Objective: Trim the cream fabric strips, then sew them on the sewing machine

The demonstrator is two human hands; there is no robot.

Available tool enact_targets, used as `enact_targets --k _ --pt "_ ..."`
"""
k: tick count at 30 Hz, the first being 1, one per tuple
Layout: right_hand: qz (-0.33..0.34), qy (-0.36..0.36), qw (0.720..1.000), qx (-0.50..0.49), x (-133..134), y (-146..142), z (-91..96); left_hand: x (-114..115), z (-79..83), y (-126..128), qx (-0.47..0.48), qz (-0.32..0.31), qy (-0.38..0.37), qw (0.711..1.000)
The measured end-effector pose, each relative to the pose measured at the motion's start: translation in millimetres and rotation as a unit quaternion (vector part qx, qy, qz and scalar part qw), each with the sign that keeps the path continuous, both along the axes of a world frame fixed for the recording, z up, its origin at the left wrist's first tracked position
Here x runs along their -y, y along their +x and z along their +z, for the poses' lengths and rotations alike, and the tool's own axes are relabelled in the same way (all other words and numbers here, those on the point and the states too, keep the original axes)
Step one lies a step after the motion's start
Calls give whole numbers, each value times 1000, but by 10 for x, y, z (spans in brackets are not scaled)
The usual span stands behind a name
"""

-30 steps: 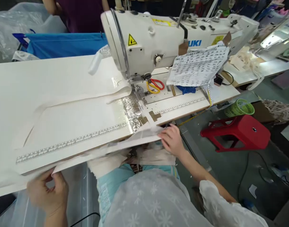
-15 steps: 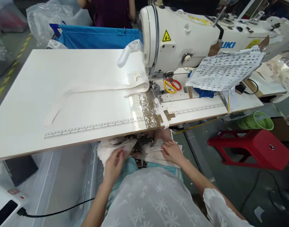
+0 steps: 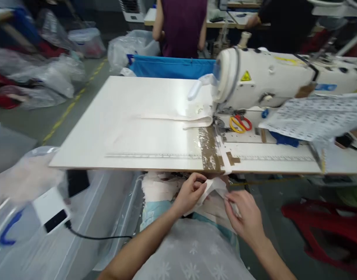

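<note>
Over my lap, just below the table edge, I hold a pale fabric piece (image 3: 215,184) stretched between both hands. My left hand (image 3: 192,191) pinches its left end with thumb and fingers. At the other end, my right hand (image 3: 243,210) has its fingertips closed on the cloth. More pale fabric pieces (image 3: 159,188) lie across my knees, on both sides. On the table, a folded cream strip (image 3: 178,118) runs to the needle area of the white sewing machine (image 3: 260,77). Motion blurs the picture somewhat.
Red and yellow scissors (image 3: 239,123) lie beside the needle. A printed sheet (image 3: 312,116) hangs off the machine. At left stands a clear plastic bin (image 3: 99,210) with a white device (image 3: 51,210) and black cable. A red stool (image 3: 321,233) is at right; people sit beyond the table.
My left hand has moved right from the left pile. Both hands now hold one fabric piece raised between them. The view has swung left, so the table and machine appear further right.
</note>
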State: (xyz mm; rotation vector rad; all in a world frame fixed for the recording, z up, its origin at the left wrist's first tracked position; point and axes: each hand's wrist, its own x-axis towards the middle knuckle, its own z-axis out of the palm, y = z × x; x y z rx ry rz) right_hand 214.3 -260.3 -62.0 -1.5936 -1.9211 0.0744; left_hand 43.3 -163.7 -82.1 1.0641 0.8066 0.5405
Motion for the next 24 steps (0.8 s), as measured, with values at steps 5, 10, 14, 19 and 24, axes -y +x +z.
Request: enact_targets --k 5,10,14,19,24 --pt "12 -34 994 -101 -51 -332 71 227 385 -50 27 69 147 986" --pt "-87 -15 992 -88 -127 -413 -16 350 450 -60 69 18 410 909" --pt "-122 -46 985 -115 -103 -421 -97 360 421 -55 33 -4 491 871" --pt "-146 -47 965 -213 -107 -389 -109 298 468 -105 -59 1 549 834" --pt "-127 -189 918 -324 -8 -156 58 113 410 -310 -263 -49 507 819"
